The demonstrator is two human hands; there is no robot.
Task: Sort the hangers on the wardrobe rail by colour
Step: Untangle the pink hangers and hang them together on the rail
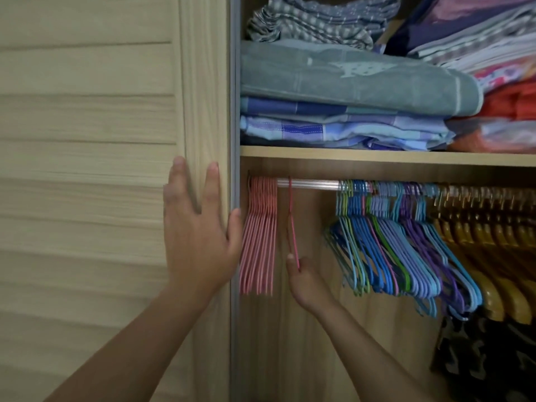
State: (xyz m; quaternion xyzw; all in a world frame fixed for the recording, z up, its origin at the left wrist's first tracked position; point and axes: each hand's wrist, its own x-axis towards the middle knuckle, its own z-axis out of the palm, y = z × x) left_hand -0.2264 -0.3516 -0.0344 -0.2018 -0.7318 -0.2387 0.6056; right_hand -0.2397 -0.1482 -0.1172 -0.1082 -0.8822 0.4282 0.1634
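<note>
**Dim, soft light and a smeared wide-angle view**

You are looking at a dim, warm-toned picture with no hard shadows and no glare. The louvred door (87, 140) takes the most even light; under the shelf (377, 158) the wardrobe falls into shade, and the lower right corner goes nearly black. Your left hand (197, 236) casts only a faint shadow on the door. Everything is slightly soft: the pink hangers (259, 236) smear into streaks, and the wooden hangers (493, 242) at the right are blurred most. The rail (310, 183) shows a dull sheen. Straight lines bow towards the edges.
</note>
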